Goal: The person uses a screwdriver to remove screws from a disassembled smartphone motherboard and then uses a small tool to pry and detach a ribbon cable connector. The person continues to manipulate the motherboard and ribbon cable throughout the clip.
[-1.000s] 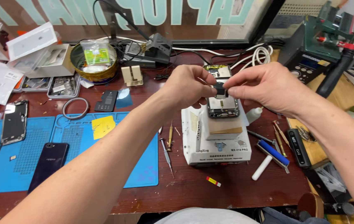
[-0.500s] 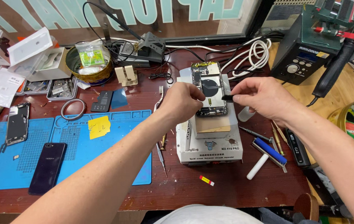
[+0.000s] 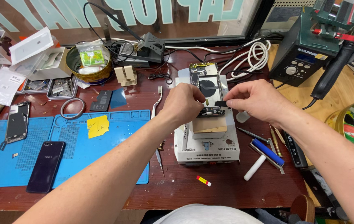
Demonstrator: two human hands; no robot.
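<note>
Bright even light, sharp, soft shadows

A phone repair workshop: soldering station (image 3: 305,54), blue work mat (image 3: 73,145), opened phones (image 3: 17,122).

Both forearms are extended forward, converging. The left hand (image 3: 185,103) is curled, fingertips pinched; the right hand (image 3: 253,99) is likewise pinched, knuckles raised.

opened phone (image 3: 204,85), flat (backless), on white machine (image 3: 207,146)
</note>
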